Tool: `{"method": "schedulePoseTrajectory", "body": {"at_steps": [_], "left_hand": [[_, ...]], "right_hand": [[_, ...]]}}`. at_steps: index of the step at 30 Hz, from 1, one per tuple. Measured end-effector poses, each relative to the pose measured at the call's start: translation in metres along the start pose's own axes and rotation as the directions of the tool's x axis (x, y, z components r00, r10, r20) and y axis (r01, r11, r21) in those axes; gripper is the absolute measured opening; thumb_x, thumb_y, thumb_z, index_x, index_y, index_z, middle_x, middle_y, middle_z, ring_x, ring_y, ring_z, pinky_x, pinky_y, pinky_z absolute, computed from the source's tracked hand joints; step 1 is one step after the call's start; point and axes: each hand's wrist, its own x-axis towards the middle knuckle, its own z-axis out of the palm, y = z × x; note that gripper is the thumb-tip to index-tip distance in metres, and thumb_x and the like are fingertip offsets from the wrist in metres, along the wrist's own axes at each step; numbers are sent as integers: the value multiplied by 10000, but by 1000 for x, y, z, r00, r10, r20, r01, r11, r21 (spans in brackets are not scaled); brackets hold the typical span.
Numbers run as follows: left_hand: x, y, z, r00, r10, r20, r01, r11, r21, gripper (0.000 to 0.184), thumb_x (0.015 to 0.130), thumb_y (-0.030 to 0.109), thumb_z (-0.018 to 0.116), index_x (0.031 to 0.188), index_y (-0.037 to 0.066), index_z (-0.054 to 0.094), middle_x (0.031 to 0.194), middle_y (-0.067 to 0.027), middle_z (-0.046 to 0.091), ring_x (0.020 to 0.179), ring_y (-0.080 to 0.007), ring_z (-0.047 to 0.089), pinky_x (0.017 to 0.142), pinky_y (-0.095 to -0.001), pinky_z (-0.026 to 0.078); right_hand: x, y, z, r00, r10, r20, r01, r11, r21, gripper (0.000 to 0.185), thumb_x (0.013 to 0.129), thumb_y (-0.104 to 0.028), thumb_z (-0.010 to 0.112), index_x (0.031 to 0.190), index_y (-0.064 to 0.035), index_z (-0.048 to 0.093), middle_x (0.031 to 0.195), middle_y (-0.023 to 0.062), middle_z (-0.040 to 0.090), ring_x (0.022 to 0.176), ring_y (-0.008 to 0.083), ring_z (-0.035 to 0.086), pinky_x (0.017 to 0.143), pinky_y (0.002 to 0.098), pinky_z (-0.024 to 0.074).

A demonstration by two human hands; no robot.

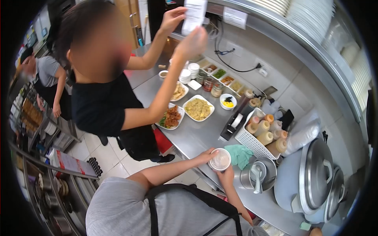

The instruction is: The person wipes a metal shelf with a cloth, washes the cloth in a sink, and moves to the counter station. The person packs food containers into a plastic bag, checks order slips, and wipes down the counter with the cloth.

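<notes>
Container [220,159], round and white with a pale top, is held at the near edge of a smooth metal desk [193,135]; whether that top is a lid or the contents cannot be determined. Just beside it lies a crumpled, soft green cloth [239,154]. Beyond the cloth stand a perforated white basket [252,144], packed with squeeze bottles [262,128], and a black tape dispenser [227,132]. Round metal pots [247,180] sit near the cloth, a spoon-like utensil [257,176] resting in them. Farther along the desk, a white dish [213,109] with rounded corners carries yellow, grainy food [198,108]. A printed slip [194,17], raised by a co-worker [104,101] in a black top, bears lines too small to read; a second slip [235,17], hanging at the metal shelf [275,24], is likewise illegible. Left grip [206,156] is curled against the container's left side; right grip [226,177] supports it from the near right side. Both are bare, in contact, and closed only as far as the container's width permits.
</notes>
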Motion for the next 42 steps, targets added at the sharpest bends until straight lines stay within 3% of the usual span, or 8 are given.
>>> {"method": "schedulePoseTrajectory", "body": {"at_steps": [4, 8, 10, 17, 20, 23, 30, 42], "left_hand": [[-69, -29, -33, 973, -210, 97, 231, 915, -330, 531, 886, 479, 312, 1240, 88, 372, 1223, -106, 424, 1097, -196, 438, 792, -360, 445], [-176, -79, -88, 969, -246, 39, 222, 783, -581, 585, 866, 546, 275, 1260, 123, 368, 1199, -91, 475, 1030, -215, 501, 733, -359, 482], [-236, -100, -115, 962, -264, -65, 160, 743, -650, 630, 842, 588, 284, 1268, 130, 351, 1248, -123, 426, 1119, -303, 423, 799, -467, 432], [-413, -140, -170, 844, -322, -429, -210, 537, -817, 564, 869, 516, 314, 1256, 108, 363, 1227, -114, 441, 1109, -302, 439, 827, -502, 420], [-454, -157, -192, 775, -376, -507, -283, 511, -812, 569, 869, 519, 308, 1258, 107, 360, 1243, -120, 420, 1137, -320, 403, 869, -516, 376], [-471, -182, -227, 720, -477, -505, -351, 376, -857, 594, 863, 538, 298, 1280, 116, 329, 1297, -133, 345, 1180, -345, 334, 933, -526, 278], [-420, -211, -301, 594, -564, -574, -594, 173, -786, 577, 861, 544, 297, 1286, 155, 291, 1303, -164, 281, 1195, -324, 297, 928, -546, 278], [-345, -172, -467, 476, -638, -605, -592, 276, -757, 577, 820, 581, 364, 1255, 204, 328, 1256, -191, 278, 1070, -351, 374, 809, -517, 389]], "right_hand": [[-48, -26, 22, 986, -85, 141, 45, 964, 262, 610, 570, -245, 787, 1030, 21, 489, 890, 139, 578, 807, 244, 579, 694, 335, 454], [-76, -89, 70, 892, -366, 267, 251, 890, 381, 640, 548, -250, 805, 1036, 24, 495, 880, 128, 581, 778, 201, 574, 689, 320, 457], [-90, -131, 97, 824, -459, 331, 308, 854, 418, 616, 557, -237, 798, 1032, 23, 505, 862, 130, 577, 756, 203, 566, 690, 308, 455], [-138, -260, 180, 480, -789, 384, 491, 604, 628, 500, 663, -70, 692, 1117, -27, 488, 938, 119, 546, 797, 223, 563, 704, 305, 456], [-149, -290, 209, 528, -750, 399, 455, 646, 613, 487, 680, -54, 674, 1128, -44, 486, 945, 118, 542, 801, 219, 565, 702, 303, 455], [-152, -316, 220, 540, -720, 436, 416, 678, 606, 461, 701, -69, 655, 1130, -57, 487, 942, 112, 542, 796, 209, 567, 688, 294, 459], [-117, -350, 257, 431, -742, 513, 406, 667, 624, 271, 729, -120, 642, 977, -24, 589, 837, 105, 584, 749, 185, 592, 653, 278, 473], [-17, -415, 314, 348, -810, 472, 404, 584, 704, 236, 732, -74, 637, 953, -6, 591, 810, 103, 596, 736, 167, 608, 669, 253, 476]]}}
